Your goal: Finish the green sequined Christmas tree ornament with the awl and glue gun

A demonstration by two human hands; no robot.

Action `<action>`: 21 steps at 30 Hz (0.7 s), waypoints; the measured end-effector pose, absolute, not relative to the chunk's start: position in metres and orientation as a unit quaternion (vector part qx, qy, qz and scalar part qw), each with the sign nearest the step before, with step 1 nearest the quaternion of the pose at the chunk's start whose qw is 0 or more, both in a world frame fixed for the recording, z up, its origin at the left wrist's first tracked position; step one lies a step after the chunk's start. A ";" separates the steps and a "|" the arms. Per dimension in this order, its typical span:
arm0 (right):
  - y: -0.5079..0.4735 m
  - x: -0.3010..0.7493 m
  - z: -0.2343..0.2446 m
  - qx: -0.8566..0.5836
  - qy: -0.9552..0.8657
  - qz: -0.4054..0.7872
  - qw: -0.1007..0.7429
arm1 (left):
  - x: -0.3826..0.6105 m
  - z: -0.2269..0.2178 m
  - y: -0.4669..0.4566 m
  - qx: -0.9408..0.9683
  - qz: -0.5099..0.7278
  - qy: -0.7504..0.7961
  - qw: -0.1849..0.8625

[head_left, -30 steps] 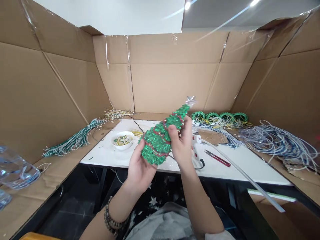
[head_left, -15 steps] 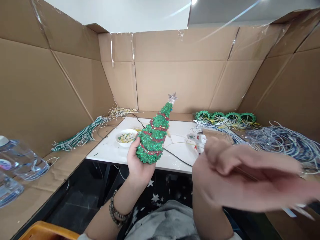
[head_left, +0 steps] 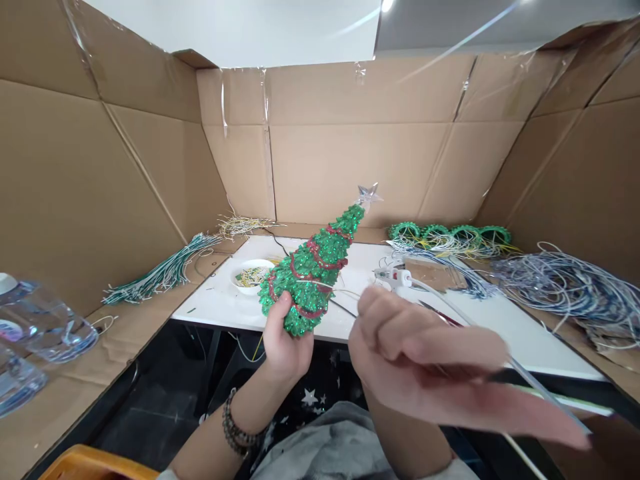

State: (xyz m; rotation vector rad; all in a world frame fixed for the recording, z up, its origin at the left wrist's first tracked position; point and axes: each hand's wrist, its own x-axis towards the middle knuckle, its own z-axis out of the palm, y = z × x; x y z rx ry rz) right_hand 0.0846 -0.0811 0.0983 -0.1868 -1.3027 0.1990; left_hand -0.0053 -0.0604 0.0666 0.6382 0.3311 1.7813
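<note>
A green glittery Christmas tree ornament [head_left: 317,267] with red garland leans to the right, tipped by a clear star [head_left: 369,194]. My left hand [head_left: 287,340] grips its base, thumb across the front. In the foreground is my right hand [head_left: 425,347], fingers curled round a thin white wire [head_left: 345,291]. The wire runs from the tree's front to this hand, and a white strand shows below it. Just behind the right hand, a white glue gun [head_left: 395,276] lies on the table, with a long translucent stick [head_left: 450,303] trailing from it towards the lower right.
On the white table [head_left: 210,300] stands a white bowl [head_left: 250,276] of small wire pieces. Green-white wires [head_left: 170,270] lie left; green rings [head_left: 450,233] and tangled wires [head_left: 570,287] lie right. Clear bottles [head_left: 45,320] are at far left. Cardboard walls [head_left: 360,147] surround the table.
The tree has tilted further right, its star shifting rightwards. My right hand has moved left towards the tree, and a white wire now shows between them.
</note>
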 end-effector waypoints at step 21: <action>-0.065 0.085 0.112 0.063 -0.517 -0.001 0.854 | -0.014 0.076 -0.057 0.218 0.521 0.126 0.816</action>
